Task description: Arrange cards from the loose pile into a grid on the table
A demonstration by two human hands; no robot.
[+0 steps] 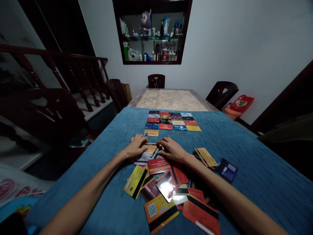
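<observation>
My left hand (137, 146) rests at the far side of a loose card pile, its fingers curled and thumb over an orange plastic card (148, 149). Opposite it, my right hand (171, 150) has bent fingers and thumb around a black-striped card (155, 152) that looks tilted. Just in front of my hands lie a red card (158, 165), a yellow card (136, 181) and an orange card with a QR code (161, 212), among several overlapping ones. Beyond my hands, several cards stand laid out in rows, with an orange-yellow card (151, 133) alone in the nearest row.
A blue cloth (110, 140) covers the near part of the table. Right of my right forearm lie a yellow striped card (206, 157) and a dark blue card (227, 170). Chairs (156, 81) surround the table; a wall cabinet (153, 62) hangs behind.
</observation>
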